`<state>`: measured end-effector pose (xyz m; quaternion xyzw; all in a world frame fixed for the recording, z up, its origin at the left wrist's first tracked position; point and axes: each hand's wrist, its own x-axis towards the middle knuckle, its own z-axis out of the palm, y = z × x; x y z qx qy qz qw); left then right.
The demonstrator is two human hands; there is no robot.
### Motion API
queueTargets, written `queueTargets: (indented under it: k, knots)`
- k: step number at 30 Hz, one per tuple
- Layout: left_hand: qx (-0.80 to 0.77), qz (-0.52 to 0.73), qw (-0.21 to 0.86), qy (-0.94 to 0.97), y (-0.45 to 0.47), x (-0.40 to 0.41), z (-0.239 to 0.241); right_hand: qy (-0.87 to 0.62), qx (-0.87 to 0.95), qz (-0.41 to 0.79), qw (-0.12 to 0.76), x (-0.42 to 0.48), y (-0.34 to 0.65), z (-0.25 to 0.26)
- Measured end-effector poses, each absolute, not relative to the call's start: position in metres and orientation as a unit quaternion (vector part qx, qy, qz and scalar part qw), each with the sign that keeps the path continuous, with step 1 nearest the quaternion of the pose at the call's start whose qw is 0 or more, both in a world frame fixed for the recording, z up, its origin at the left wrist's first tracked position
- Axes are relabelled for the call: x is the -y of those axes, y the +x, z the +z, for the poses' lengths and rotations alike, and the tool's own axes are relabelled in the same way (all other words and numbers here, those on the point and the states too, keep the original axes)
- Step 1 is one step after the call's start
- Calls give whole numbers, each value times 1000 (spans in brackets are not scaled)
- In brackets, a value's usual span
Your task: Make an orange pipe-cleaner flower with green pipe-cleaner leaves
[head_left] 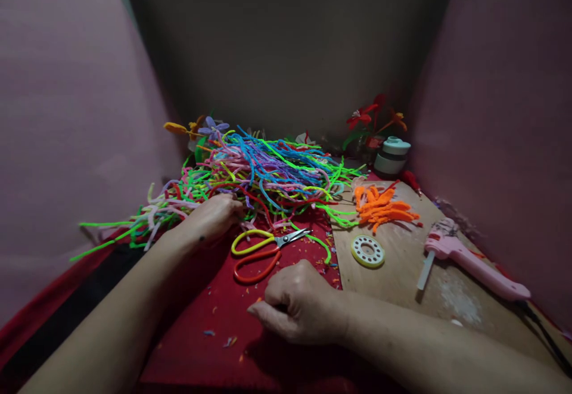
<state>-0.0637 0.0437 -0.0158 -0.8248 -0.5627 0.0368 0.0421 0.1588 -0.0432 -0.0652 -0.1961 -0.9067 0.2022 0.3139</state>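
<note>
A big tangled heap of pipe cleaners (pixel 277 167) in many colours lies at the back of the red cloth (pixel 192 334). My left hand (pixel 220 214) is at the heap's front edge, its fingers closed among the pipe cleaners; which strand they grip is hidden. Scissors (pixel 281 241) with one yellow and one red handle lie between my hands, blades slightly apart and pointing right. Just below them, my right hand (pixel 304 304) hovers or rests over the cloth in a loose fist, thumb toward the left. Nothing shows in its fingers.
On the wooden board (pixel 402 281) at right are orange pipe-cleaner pieces (pixel 384 206), a round white disc with a yellow rim (pixel 367 251) and a pink glue gun (pixel 473 263) with its cord. Behind stand a lidded jar (pixel 392 157) and red pipe-cleaner flowers (pixel 364 115). Fabric walls flank both sides.
</note>
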Motion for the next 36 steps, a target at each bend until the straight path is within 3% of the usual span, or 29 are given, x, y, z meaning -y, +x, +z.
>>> queueTargets:
  k: [10,17,22,28,36]
  knots:
    - [690,-23,120,-714,-63,-60,-20,-194,905,203,319,42,159,-68]
    - [637,10,32,-770,-56,-42,-16,-202,908,200,309,43,158,-67]
    - [581,-8,90,-809,-45,-23,0,-208,908,198,305,43,159,-67]
    - [517,43,-91,-850,-26,-6,13,-208,908,195,308,42,159,-67]
    - [485,88,-57,-868,-8,5,-6,-204,910,185,310,44,159,-66]
